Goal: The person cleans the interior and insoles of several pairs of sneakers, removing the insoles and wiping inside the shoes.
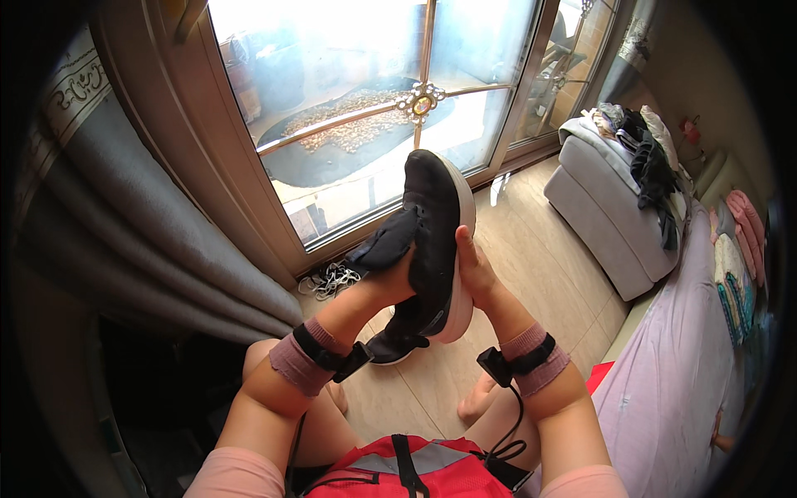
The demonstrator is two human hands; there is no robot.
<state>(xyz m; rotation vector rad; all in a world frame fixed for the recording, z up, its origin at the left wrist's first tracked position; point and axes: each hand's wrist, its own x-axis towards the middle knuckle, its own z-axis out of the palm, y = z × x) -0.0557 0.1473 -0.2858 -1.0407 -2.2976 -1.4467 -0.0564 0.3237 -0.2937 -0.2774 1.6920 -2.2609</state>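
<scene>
A black sneaker [434,249] with a thick white sole is raised between both hands, its toe towards the glass door. My left hand [398,267] reaches into the shoe's opening, its fingers hidden there; the black tongue is folded out over the wrist. Against the white sole on the right side rests my right hand [474,264], thumb up and the other fingers hidden behind the shoe. Below, partly covered by the raised shoe, a second black shoe [393,348] is on the tiled floor. A tangle of white and dark laces [333,280] lies by the door frame.
A glass door [348,143] with gold-coloured bars stands in front. A grey curtain [187,230] hangs at left. At right are a grey upholstered seat [604,230] piled with clothes and a bed with a pink-lilac sheet [660,373]. My bare feet are on the floor.
</scene>
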